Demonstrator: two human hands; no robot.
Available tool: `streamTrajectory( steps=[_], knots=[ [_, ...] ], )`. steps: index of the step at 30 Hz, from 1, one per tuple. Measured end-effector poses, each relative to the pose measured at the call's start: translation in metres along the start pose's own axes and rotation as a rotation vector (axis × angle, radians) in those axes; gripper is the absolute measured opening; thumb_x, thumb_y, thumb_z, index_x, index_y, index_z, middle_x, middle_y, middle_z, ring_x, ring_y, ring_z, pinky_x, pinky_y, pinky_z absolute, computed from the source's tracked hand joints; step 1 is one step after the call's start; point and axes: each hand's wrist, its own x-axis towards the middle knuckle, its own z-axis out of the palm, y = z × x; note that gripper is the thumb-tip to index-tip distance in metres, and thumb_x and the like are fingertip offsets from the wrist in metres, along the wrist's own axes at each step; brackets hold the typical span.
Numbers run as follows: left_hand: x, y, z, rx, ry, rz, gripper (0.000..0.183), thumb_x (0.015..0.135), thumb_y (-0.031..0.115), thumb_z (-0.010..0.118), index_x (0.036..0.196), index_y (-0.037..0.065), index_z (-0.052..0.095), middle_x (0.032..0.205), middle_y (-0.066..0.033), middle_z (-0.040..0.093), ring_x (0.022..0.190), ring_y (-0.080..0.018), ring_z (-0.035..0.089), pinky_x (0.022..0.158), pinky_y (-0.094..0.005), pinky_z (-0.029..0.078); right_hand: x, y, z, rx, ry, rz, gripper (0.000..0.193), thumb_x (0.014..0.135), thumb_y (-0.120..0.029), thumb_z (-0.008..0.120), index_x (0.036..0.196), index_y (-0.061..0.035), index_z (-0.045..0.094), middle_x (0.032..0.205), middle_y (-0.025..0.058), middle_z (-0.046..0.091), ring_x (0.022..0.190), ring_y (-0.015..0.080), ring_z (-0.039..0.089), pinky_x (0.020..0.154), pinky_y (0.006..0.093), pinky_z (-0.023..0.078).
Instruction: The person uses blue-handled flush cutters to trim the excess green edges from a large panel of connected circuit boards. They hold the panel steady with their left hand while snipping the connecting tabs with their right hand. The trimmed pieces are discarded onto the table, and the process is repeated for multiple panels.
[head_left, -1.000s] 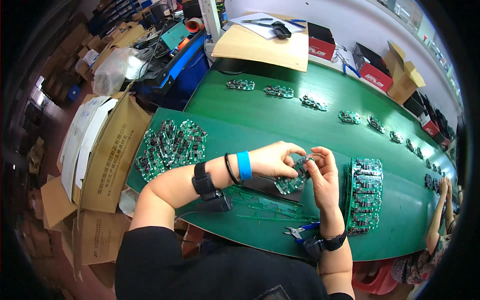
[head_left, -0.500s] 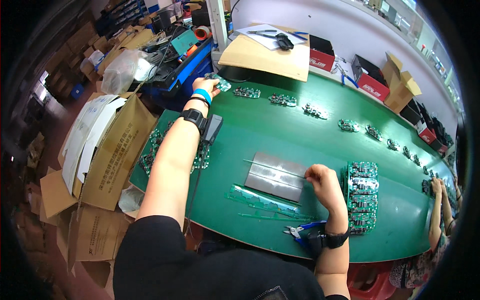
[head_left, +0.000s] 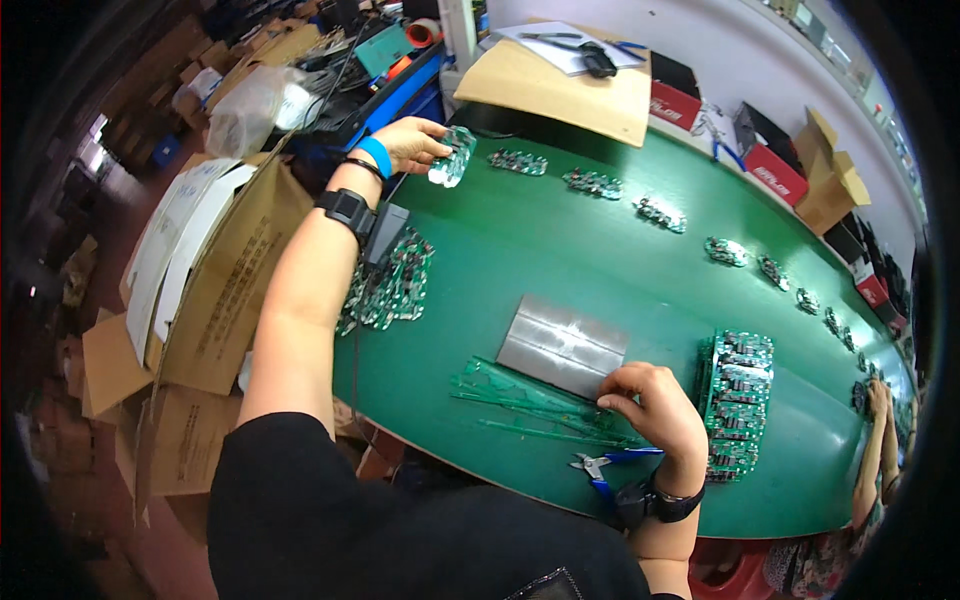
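My left hand (head_left: 415, 146) is closed on the edge of a small green circuit board (head_left: 455, 160), held tilted above the far left of the table. My right hand (head_left: 655, 400) hovers by the lower right corner of a grey metal plate (head_left: 565, 342). Its fingers are curled, with a small gap between thumb and forefinger, and I see nothing between them. Thin green board strips (head_left: 530, 405) lie loosely between the plate and the table's front edge. Blue-handled cutters (head_left: 600, 466) rest beside my right wrist.
A pile of circuit boards (head_left: 395, 285) lies by my left forearm. A stack of joined boards (head_left: 740, 400) stands on the right. Single boards (head_left: 597, 184) form a curved row along the far side. Cardboard (head_left: 560, 85) lies behind them. A co-worker's hands (head_left: 878, 400) are at far right.
My left hand has turned the circuit board more upright and shifted slightly. My right hand has moved toward the front edge; the thin strip it held over the plate is gone from there.
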Motion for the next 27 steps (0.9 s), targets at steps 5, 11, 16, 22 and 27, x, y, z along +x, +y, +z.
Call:
streamTrajectory(
  steps=[5,11,16,22,27],
  knots=[
    [-0.073,0.008,-0.029,0.597,-0.099,-0.068,0.05,0.08,0.012,0.074,0.127,0.011,0.058,0.087,0.0017,0.065,0.076,-0.0086,0.059,0.062,-0.028,0.051,0.002,-0.01,0.001,-0.065,0.377,-0.1,0.008,0.077,-0.001,0.068,0.083,0.0033,0.065,0.078,0.0161,0.063,0.077,0.0335,0.061,0.071,0.038,0.048],
    [-0.113,-0.026,-0.072,0.625,-0.193,-0.195,0.05,0.078,0.013,0.075,0.126,0.017,0.063,0.085,0.0022,0.06,0.077,-0.0107,0.057,0.064,-0.0297,0.052,-0.043,-0.019,-0.031,-0.342,0.701,0.053,0.02,0.076,-0.002,0.069,0.095,0.0027,0.065,0.097,0.0165,0.063,0.092,0.0317,0.06,0.084,0.0367,0.045],
    [-0.128,-0.039,-0.063,0.777,-0.092,-0.072,0.051,0.076,0.017,0.079,0.125,0.013,0.064,0.083,0.0005,0.062,0.072,-0.01,0.057,0.063,-0.0282,0.052,-0.097,0.035,-0.021,-0.744,0.728,0.515,0.09,0.063,-0.033,0.084,0.141,-0.0181,0.042,0.14,0.0193,0.042,0.127,0.0406,0.039,0.102,0.0502,0.035],
    [-0.14,-0.03,-0.026,0.872,0.201,0.406,0.034,0.082,0.022,0.072,0.108,0.0,0.068,0.074,-0.0037,0.065,0.067,-0.0108,0.057,0.059,-0.0282,0.047,-0.107,0.055,-0.004,-0.763,0.697,0.837,0.108,0.059,-0.034,0.086,0.15,-0.0301,0.027,0.145,0.0223,0.036,0.131,0.0422,0.037,0.101,0.0568,0.035],
    [-0.189,-0.031,0.082,0.365,-0.135,0.488,0.028,0.089,0.018,0.067,0.11,-0.001,0.066,0.082,-0.0014,0.066,0.073,-0.0057,0.056,0.065,-0.0232,0.047,-0.092,0.043,-0.01,-0.655,0.747,0.842,0.102,0.061,-0.037,0.082,0.149,-0.0294,0.03,0.142,0.0298,0.036,0.131,0.0446,0.036,0.102,0.0576,0.033]
  ],
)
